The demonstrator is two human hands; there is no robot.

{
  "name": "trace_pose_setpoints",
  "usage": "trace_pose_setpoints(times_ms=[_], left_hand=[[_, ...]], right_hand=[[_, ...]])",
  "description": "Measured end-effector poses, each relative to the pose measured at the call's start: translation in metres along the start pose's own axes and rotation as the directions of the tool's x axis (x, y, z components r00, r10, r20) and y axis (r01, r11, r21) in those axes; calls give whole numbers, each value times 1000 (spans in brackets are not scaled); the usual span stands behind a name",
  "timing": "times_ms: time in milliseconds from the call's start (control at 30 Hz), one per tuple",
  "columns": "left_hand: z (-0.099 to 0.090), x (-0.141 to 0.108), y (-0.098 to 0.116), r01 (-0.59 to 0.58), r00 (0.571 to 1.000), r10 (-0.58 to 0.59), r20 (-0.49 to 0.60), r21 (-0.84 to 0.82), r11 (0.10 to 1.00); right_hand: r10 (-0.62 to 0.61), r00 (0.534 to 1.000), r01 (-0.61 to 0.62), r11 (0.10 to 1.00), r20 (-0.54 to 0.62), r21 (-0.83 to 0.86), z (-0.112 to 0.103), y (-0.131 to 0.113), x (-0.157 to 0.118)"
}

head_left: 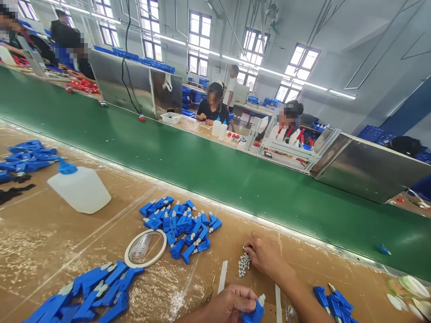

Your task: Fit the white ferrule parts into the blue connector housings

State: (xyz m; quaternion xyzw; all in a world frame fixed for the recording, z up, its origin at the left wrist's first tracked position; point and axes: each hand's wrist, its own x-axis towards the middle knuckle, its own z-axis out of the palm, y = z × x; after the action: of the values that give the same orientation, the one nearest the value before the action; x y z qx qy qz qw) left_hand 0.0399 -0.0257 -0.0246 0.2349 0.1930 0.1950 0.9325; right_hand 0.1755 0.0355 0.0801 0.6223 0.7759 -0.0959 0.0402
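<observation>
Near the bottom centre, my left hand is closed round a blue plastic part with a pale tip pointing up. Above and to the right, my right hand reaches down to a small pile of grey pieces, its fingertips pinched at the pile's upper edge; whether a piece is between them is too small to tell. A heap of blue parts with pale tips lies left of the hands. More blue parts lie at the lower left, and a few at the lower right.
A roll of tape and a white bottle with a blue cap stand on the brown table. Beyond its edge runs a green conveyor belt with a small blue piece on it. Several people are across the belt.
</observation>
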Motion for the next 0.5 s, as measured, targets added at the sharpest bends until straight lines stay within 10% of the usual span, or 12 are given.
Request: trace_pose_setpoints(times_ms=[500], left_hand=[[5,-18,7,23,996,-28,80,59,998]], right_hand=[[-157,956,197,969,247,-147,-11,-14,17]])
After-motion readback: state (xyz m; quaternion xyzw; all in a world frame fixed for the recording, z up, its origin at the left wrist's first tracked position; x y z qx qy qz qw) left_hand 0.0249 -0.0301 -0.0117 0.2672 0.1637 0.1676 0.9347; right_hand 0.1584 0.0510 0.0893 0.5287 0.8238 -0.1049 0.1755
